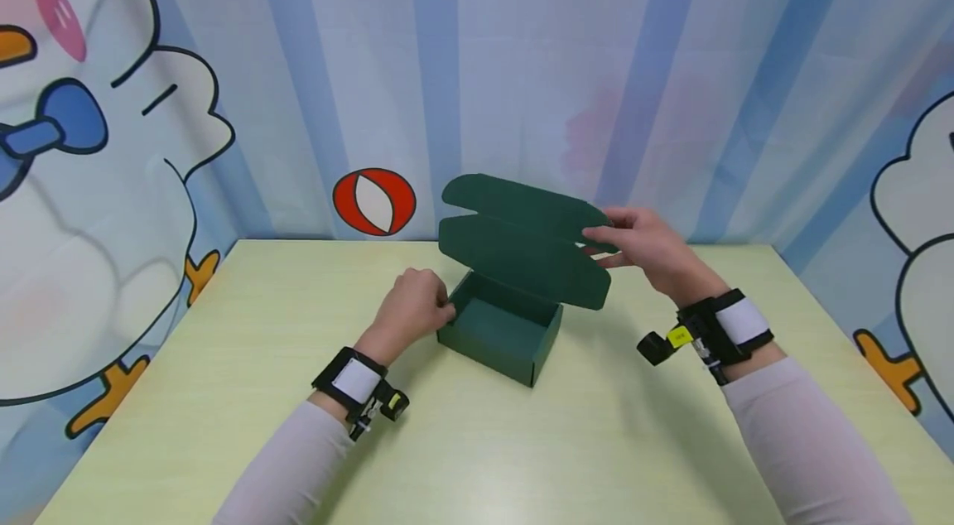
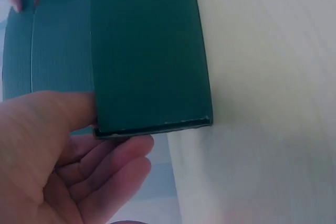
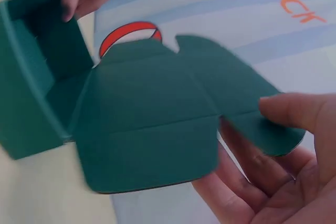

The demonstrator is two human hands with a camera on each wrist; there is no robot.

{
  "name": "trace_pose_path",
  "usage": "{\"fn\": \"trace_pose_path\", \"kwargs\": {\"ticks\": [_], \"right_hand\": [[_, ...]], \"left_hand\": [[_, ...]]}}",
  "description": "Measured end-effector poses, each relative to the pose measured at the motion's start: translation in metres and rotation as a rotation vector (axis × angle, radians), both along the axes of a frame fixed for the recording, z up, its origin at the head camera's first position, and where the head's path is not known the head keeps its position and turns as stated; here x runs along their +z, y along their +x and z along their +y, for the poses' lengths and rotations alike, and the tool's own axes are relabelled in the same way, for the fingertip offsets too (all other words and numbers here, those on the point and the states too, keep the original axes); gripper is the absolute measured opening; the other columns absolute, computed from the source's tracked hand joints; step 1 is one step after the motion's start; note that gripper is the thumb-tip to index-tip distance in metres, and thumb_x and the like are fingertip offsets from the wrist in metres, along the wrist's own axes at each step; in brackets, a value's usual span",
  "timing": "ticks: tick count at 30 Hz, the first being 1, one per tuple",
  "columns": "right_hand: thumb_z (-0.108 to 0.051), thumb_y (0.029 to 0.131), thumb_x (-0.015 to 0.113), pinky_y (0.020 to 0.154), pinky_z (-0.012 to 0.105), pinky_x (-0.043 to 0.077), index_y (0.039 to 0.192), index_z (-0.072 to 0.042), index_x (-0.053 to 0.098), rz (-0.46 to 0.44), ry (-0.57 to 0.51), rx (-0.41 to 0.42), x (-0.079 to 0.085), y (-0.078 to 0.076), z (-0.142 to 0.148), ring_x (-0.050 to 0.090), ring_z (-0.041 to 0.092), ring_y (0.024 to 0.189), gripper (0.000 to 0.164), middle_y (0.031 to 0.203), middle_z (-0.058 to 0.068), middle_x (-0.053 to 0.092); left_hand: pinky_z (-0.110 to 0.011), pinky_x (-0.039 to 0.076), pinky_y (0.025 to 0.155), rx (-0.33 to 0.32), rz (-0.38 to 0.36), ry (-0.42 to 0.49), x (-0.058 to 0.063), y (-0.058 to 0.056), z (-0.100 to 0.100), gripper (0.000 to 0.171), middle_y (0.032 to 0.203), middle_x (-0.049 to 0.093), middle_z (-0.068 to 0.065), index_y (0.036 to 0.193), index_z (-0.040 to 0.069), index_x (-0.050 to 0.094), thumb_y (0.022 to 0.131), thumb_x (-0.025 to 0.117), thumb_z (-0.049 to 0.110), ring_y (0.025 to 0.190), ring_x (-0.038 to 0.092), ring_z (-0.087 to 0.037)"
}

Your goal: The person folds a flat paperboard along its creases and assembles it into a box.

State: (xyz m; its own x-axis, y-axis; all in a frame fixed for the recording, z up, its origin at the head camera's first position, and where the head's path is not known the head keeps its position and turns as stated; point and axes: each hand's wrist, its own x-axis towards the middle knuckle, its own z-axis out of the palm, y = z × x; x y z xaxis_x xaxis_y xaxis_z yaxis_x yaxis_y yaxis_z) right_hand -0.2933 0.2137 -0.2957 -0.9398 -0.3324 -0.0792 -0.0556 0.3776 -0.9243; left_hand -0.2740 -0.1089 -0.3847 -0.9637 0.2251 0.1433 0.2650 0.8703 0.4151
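A green cardboard box (image 1: 495, 334) sits on the table with its hinged lid (image 1: 522, 260) raised and leaning back, its flaps spread out. Inside, the visible floor of the box is bare. My left hand (image 1: 413, 305) pinches the box's left side wall, thumb inside and fingers outside, as the left wrist view shows. At the lid's right end, my right hand (image 1: 644, 248) holds the small corner of the front flap (image 3: 281, 132) between thumb and fingers. The other fingers of that hand lie behind the lid, partly hidden by it.
The pale yellow table (image 1: 283, 392) ends at a striped blue curtain (image 1: 522, 53) behind the box. Cartoon ducks and a red-and-white ball (image 1: 343, 206) are printed on the cloth. A strapped camera sits on each wrist.
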Motion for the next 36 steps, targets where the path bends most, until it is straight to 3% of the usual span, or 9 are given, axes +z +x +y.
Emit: {"fn": "trace_pose_path", "kwargs": {"ticks": [3,8,12,15,19,24,27,31,36], "right_hand": [[-0.031,0.101,0.056,0.102,0.042,0.054,0.13,0.001,0.057,0.0,0.023,-0.041,-0.011,-0.002,0.002,0.064,0.011,0.105,0.043,0.123,0.006,0.063],[-0.028,0.102,0.055,0.106,0.047,0.049,0.13,0.007,0.055,-0.024,0.002,-0.075,-0.03,-0.003,0.003,0.048,0.032,0.136,0.045,0.145,0.018,0.05],[-0.031,0.102,0.054,0.111,0.051,0.044,0.14,0.004,0.048,-0.024,-0.024,-0.092,-0.041,-0.003,0.004,0.036,0.035,0.145,0.052,0.156,0.018,0.037],[-0.034,0.101,0.056,0.112,0.05,0.043,0.148,0.001,0.04,-0.007,-0.045,-0.117,-0.049,-0.002,0.003,0.038,0.035,0.144,0.061,0.157,0.019,0.034],[-0.031,0.099,0.06,0.111,0.046,0.044,0.148,0.0,0.041,-0.021,-0.077,-0.148,-0.063,0.0,0.0,0.047,0.036,0.138,0.061,0.15,0.022,0.045],[-0.027,0.098,0.063,0.107,0.041,0.048,0.15,-0.006,0.038,-0.077,-0.123,-0.13,-0.086,0.004,-0.008,0.051,0.035,0.135,0.062,0.147,0.022,0.051],[-0.024,0.097,0.063,0.105,0.039,0.049,0.154,-0.005,0.029,-0.114,-0.163,-0.102,-0.098,0.008,-0.012,0.057,0.027,0.131,0.069,0.15,0.023,0.046],[-0.019,0.099,0.061,0.101,0.031,0.053,0.151,0.003,0.029,-0.122,-0.201,-0.089,-0.108,0.012,-0.013,0.064,0.013,0.118,0.065,0.152,0.026,0.042],[-0.021,0.1,0.059,0.098,0.028,0.054,0.148,0.005,0.035,-0.096,-0.183,-0.09,-0.112,0.012,-0.014,0.061,0.024,0.126,0.059,0.153,0.025,0.041]], "left_hand": [[-0.023,0.034,0.045,0.032,-0.035,0.033,-0.003,0.001,0.002,0.027,0.049,0.046,-0.001,0.061,0.008,0.067,0.087,0.071,0.015,0.048,0.048,-0.016],[-0.023,0.035,0.046,0.064,-0.079,0.063,-0.005,0.001,0.008,0.026,0.051,0.048,-0.005,0.064,0.007,0.068,0.088,0.072,0.017,0.05,0.049,-0.019],[-0.022,0.04,0.048,0.089,-0.101,0.067,-0.006,0.002,0.012,0.017,0.058,0.059,-0.005,0.085,0.003,0.077,0.088,0.072,0.019,0.058,0.054,-0.019],[-0.022,0.041,0.048,0.101,-0.105,0.069,-0.008,0.002,0.014,0.02,0.059,0.061,-0.004,0.094,0.002,0.077,0.089,0.072,0.021,0.059,0.055,-0.018],[-0.023,0.036,0.045,0.091,-0.106,0.11,-0.012,0.004,0.015,0.019,0.052,0.054,-0.004,0.086,0.003,0.076,0.09,0.068,0.02,0.052,0.055,-0.018],[-0.024,0.037,0.049,0.069,-0.08,0.152,-0.017,0.007,0.016,0.021,0.05,0.056,-0.001,0.094,0.001,0.076,0.092,0.066,0.019,0.056,0.054,-0.017],[-0.024,0.036,0.048,0.042,-0.065,0.165,-0.019,0.008,0.017,0.021,0.049,0.057,0.0,0.089,0.003,0.076,0.094,0.063,0.019,0.051,0.053,-0.016],[-0.024,0.035,0.047,0.007,-0.076,0.209,-0.02,0.009,0.017,0.033,0.05,0.054,0.0,0.069,0.008,0.067,0.097,0.06,0.023,0.047,0.053,-0.014],[-0.025,0.048,0.05,0.007,-0.149,0.334,-0.022,0.009,0.017,0.046,0.049,0.05,-0.002,0.057,0.011,0.054,0.102,0.053,0.023,0.051,0.065,-0.016]]}}
